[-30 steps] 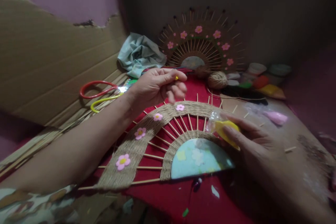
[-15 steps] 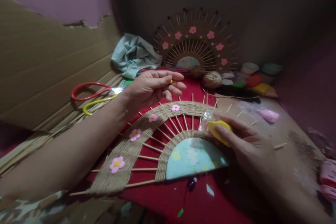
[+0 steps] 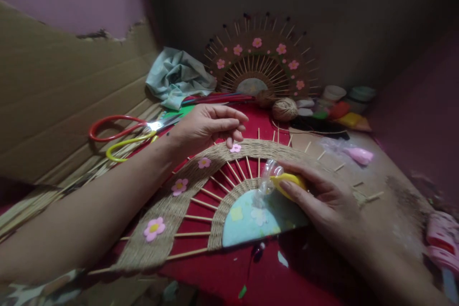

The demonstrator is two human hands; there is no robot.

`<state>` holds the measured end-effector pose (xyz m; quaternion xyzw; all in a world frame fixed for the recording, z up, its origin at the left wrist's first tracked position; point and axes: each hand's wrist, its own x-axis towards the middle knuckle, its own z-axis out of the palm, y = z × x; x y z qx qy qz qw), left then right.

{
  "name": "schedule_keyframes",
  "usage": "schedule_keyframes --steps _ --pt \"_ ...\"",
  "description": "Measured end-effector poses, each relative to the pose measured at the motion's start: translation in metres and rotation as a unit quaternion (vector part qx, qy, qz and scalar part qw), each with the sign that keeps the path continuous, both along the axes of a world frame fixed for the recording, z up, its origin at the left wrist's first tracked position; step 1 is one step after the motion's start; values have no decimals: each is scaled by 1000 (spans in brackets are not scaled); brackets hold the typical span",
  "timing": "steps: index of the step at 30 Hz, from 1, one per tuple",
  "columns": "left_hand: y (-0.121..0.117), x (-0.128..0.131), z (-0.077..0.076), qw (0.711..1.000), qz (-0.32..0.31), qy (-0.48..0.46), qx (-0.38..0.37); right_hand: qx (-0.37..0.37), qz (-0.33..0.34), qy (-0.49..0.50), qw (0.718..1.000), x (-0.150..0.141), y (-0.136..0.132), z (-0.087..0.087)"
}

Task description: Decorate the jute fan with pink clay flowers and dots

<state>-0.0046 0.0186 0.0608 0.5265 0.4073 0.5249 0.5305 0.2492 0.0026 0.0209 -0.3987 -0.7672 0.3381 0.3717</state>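
My left hand (image 3: pixel 214 126) hovers over the top of a fan-shaped woven piece (image 3: pixel 195 184) made of twine and thin sticks. Its thumb and fingers are pressed together; the bit of yellow clay seen there earlier is now hidden. My right hand (image 3: pixel 324 198) grips a lump of yellow modelling clay (image 3: pixel 292 182) with clear plastic wrap (image 3: pixel 269 172) hanging from it, above the light-blue half-circle (image 3: pixel 240 234). Pink clay flowers dot the woven band. The lower flower (image 3: pixel 154 229) has a yellow centre; the top flower (image 3: pixel 235 148) lies just beneath my left fingers.
Scissors (image 3: pixel 124 129) with red and yellow handles lie at left by cardboard (image 3: pixel 64 100). A finished-looking fan (image 3: pixel 258 57) stands at the back, near a twine ball (image 3: pixel 285 109) and crumpled cloth (image 3: pixel 179 76). Wrapped pink clay (image 3: pixel 359 155) and a pink glue gun (image 3: pixel 442 236) are at right.
My right hand has shifted left with the yellow clay and its plastic. The left fingers have closed over the small yellow bit and lowered slightly. The view has moved a little.
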Motion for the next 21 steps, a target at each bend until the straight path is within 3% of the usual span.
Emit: schedule_keyframes --steps 5,10,14,18,21 --pt "4 0 -1 1000 -19 4 -9 28 11 -5 1000 2 -1 3" --pt "1 -1 0 998 14 65 -6 31 65 -51 996 4 -1 15" --pt "0 0 0 999 -4 17 -44 2 114 -93 989 11 1 30" --pt "0 4 -1 996 -2 -13 -87 -8 75 -141 987 29 -5 39" --pt "0 6 -2 995 -5 -21 -97 52 45 -188 980 47 -14 37"
